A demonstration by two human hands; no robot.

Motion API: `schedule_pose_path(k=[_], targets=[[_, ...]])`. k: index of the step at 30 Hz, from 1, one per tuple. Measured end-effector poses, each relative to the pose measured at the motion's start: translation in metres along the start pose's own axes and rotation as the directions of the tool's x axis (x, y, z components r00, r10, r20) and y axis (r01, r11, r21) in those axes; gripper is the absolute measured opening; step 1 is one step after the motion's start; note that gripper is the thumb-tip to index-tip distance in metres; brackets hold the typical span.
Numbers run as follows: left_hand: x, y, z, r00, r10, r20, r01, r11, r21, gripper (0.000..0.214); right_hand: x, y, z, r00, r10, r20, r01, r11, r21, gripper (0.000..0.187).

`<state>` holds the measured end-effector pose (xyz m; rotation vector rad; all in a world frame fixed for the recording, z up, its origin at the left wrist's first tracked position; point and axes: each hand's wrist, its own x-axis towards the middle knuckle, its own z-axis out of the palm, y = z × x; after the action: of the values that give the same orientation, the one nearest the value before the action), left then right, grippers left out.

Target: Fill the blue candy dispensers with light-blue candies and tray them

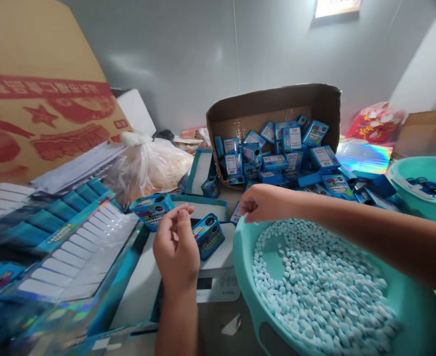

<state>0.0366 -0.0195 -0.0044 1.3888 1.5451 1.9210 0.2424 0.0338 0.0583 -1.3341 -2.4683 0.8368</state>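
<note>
My left hand (177,242) is closed, thumb pressed over curled fingers; whatever lies in it is hidden. Right behind it, a small blue candy box (208,238) rests on a white kitchen scale (218,287); I cannot tell whether the hand touches it. Another blue carton (152,210) sits tilted to the left of the fingers. My right hand (257,201) is curled shut at the far left rim of a turquoise basin (242,247), its contents hidden. Pale blue round candies (325,287) fill much of that basin, with a bare patch at its left.
Behind stands an open cardboard box (273,99) heaped with small blue boxes, some spilled in front. Display trays (129,291) and flat cartons (65,257) crowd the left, below a large printed carton (36,99). A tied plastic bag (151,163) and second turquoise basin (421,170) stand farther back.
</note>
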Motion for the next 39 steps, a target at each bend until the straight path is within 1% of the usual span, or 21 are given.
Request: schedule_pose_path(k=[2, 4, 5, 7, 10, 13, 15, 18, 22, 26, 29, 31, 33, 35, 36, 37, 39], targets=[[0.001, -0.006, 0.001, 0.999, -0.043, 0.008, 0.044, 0.999, -0.031, 0.039, 0.021, -0.012, -0.004, 0.996, -0.067, -0.052, 0.069, 0.997, 0.023, 0.012], [0.003, -0.012, 0.003, 0.997, -0.083, 0.007, 0.083, 0.992, -0.090, 0.042, 0.043, -0.023, -0.004, 0.988, -0.115, -0.101, 0.119, 0.992, 0.042, 0.016], [0.003, -0.015, 0.003, 0.996, -0.091, 0.009, 0.091, 0.991, -0.103, 0.043, 0.053, -0.028, -0.001, 0.985, -0.128, -0.119, 0.134, 0.990, 0.051, 0.018], [0.004, -0.020, 0.004, 0.996, -0.085, 0.026, 0.087, 0.993, -0.078, 0.047, 0.069, -0.034, 0.008, 0.983, -0.131, -0.128, 0.141, 0.988, 0.066, 0.021], [0.005, -0.024, 0.004, 0.997, -0.055, 0.060, 0.056, 0.998, -0.007, 0.051, 0.082, -0.034, 0.026, 0.985, -0.127, -0.115, 0.135, 0.988, 0.068, 0.023], [0.006, -0.027, 0.004, 0.996, -0.043, 0.080, 0.042, 0.999, 0.019, 0.052, 0.084, -0.028, 0.041, 0.983, -0.142, -0.119, 0.149, 0.987, 0.051, 0.024], [0.006, -0.028, 0.005, 0.995, -0.047, 0.084, 0.044, 0.998, 0.033, 0.053, 0.083, -0.025, 0.045, 0.980, -0.155, -0.123, 0.162, 0.986, 0.048, 0.023], [0.006, -0.029, 0.007, 0.992, -0.075, 0.099, 0.071, 0.997, 0.042, 0.055, 0.080, -0.024, 0.043, 0.978, -0.176, -0.114, 0.181, 0.983, 0.036, 0.021], [0.006, -0.028, 0.006, 0.983, -0.127, 0.135, 0.121, 0.991, 0.053, 0.054, 0.077, -0.026, 0.035, 0.973, -0.229, -0.034, 0.229, 0.973, 0.017, 0.023], [0.007, -0.026, 0.005, 0.977, -0.142, 0.157, 0.131, 0.988, 0.077, 0.053, 0.076, -0.025, 0.037, 0.952, -0.305, 0.012, 0.305, 0.952, 0.027, 0.030], [0.007, -0.026, 0.006, 0.979, -0.137, 0.148, 0.127, 0.989, 0.075, 0.054, 0.075, -0.023, 0.039, 0.937, -0.349, 0.012, 0.348, 0.936, 0.054, 0.040], [0.008, -0.027, 0.007, 0.981, -0.140, 0.134, 0.132, 0.989, 0.067, 0.055, 0.071, -0.024, 0.034, 0.939, -0.344, -0.018, 0.345, 0.938, 0.047, 0.044], [0.009, -0.027, 0.008, 0.983, -0.143, 0.117, 0.137, 0.989, 0.057, 0.057, 0.059, -0.026, 0.024, 0.945, -0.317, -0.075, 0.320, 0.947, 0.018, 0.044], [0.008, -0.027, 0.008, 0.985, -0.141, 0.099, 0.138, 0.990, 0.041, 0.060, 0.037, -0.026, 0.015, 0.960, -0.263, -0.094, 0.251, 0.960, -0.127, 0.038], [0.007, -0.026, 0.008, 0.986, -0.139, 0.092, 0.137, 0.990, 0.031, 0.061, 0.023, -0.023, 0.012, 0.971, -0.230, -0.071, 0.200, 0.934, -0.296, 0.034], [0.006, -0.025, 0.008, 0.987, -0.137, 0.088, 0.135, 0.991, 0.019, 0.063, 0.007, -0.019, 0.012, 0.991, -0.134, -0.010, 0.113, 0.871, -0.478, 0.029], [0.005, -0.022, 0.007, 0.988, -0.125, 0.086, 0.126, 0.992, -0.009, 0.063, -0.027, -0.006, 0.018, 0.998, -0.005, 0.055, 0.034, 0.833, -0.552, 0.023]])
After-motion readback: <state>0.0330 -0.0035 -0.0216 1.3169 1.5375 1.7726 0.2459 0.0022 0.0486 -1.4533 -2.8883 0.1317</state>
